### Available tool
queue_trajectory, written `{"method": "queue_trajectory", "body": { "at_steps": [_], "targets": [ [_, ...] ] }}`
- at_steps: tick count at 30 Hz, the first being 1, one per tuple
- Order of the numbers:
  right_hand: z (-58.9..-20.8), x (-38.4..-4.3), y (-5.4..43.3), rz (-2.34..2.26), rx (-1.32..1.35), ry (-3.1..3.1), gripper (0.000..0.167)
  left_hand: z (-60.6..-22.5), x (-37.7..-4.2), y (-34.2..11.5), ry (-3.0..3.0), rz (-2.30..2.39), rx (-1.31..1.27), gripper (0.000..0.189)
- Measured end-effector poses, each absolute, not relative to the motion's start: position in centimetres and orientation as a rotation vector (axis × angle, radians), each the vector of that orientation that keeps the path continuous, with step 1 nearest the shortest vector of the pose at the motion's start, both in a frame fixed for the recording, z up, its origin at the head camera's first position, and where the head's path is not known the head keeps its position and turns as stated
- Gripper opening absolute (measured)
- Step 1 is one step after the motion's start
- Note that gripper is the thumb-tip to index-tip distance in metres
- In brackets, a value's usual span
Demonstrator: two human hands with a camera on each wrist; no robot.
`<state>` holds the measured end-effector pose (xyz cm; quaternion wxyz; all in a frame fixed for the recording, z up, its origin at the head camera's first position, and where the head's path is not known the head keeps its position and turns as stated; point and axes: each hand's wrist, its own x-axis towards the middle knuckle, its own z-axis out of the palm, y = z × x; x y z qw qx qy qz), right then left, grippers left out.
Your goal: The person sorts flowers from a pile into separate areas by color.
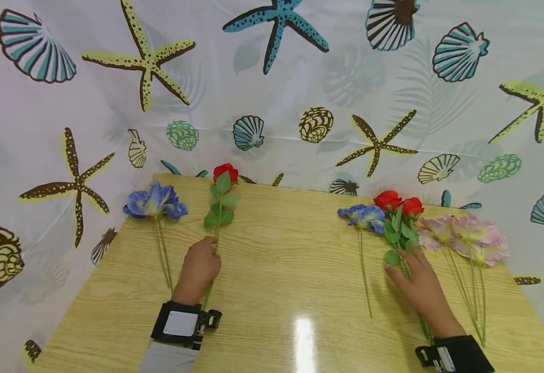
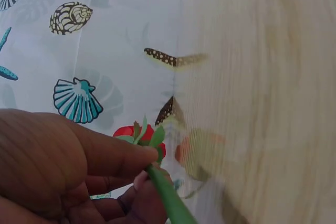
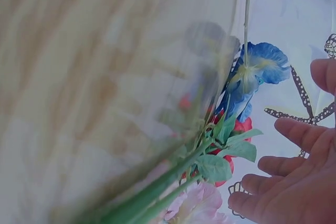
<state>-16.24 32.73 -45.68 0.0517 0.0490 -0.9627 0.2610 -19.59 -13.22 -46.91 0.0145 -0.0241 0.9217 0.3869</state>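
Note:
My left hand point(image 1: 201, 267) pinches the green stem of a red rose point(image 1: 225, 172) between thumb and fingers; the left wrist view shows this stem point(image 2: 170, 198) at the fingertips. To its left lie blue flowers point(image 1: 155, 201) on thin stems. At the right, my right hand point(image 1: 418, 285) spreads its fingers over the stems of two red roses point(image 1: 387, 199). In the right wrist view the fingers point(image 3: 299, 135) are extended and apart from the rose leaves point(image 3: 215, 167). Blue flowers point(image 1: 362, 216) lie left of these roses, pink flowers point(image 1: 472, 238) to the right.
A wood-grain table point(image 1: 281, 269) carries the flowers. Behind it hangs a white cloth point(image 1: 281, 93) printed with starfish and shells, reaching the table's far edge. Both wrists wear black straps point(image 1: 176, 324) with small devices.

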Motion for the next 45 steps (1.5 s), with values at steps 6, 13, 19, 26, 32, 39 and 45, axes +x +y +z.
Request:
{"method": "queue_trajectory", "body": {
  "at_steps": [6,13,19,26,32,39,45],
  "targets": [
    [-45.8,-16.2,32.0,0.844,0.139,-2.889,0.059,-47.0,-19.7,-11.7,2.744,1.326,-0.040,0.033],
    [-46.0,-16.3,30.0,0.922,0.113,-2.828,0.057,-46.4,-19.7,-9.9,2.656,1.458,0.054,0.031],
    [-46.2,-16.5,27.2,1.065,0.128,-2.736,0.048,-46.4,-19.5,-8.0,2.472,1.700,0.131,0.029],
    [-45.4,-17.1,23.8,1.316,0.051,-2.670,0.044,-46.1,-18.9,-5.6,2.284,1.929,0.216,0.025],
    [-44.0,-17.7,20.6,1.417,0.100,-2.594,0.046,-45.8,-18.1,-4.1,2.227,1.949,0.240,0.024],
    [-43.3,-17.8,17.1,1.574,0.189,-2.574,0.052,-45.8,-17.1,-2.7,2.285,1.855,0.327,0.020],
    [-44.2,-17.2,15.3,1.661,0.209,-2.535,0.055,-46.1,-16.6,-1.4,2.317,1.765,0.406,0.017]
  ]
}}
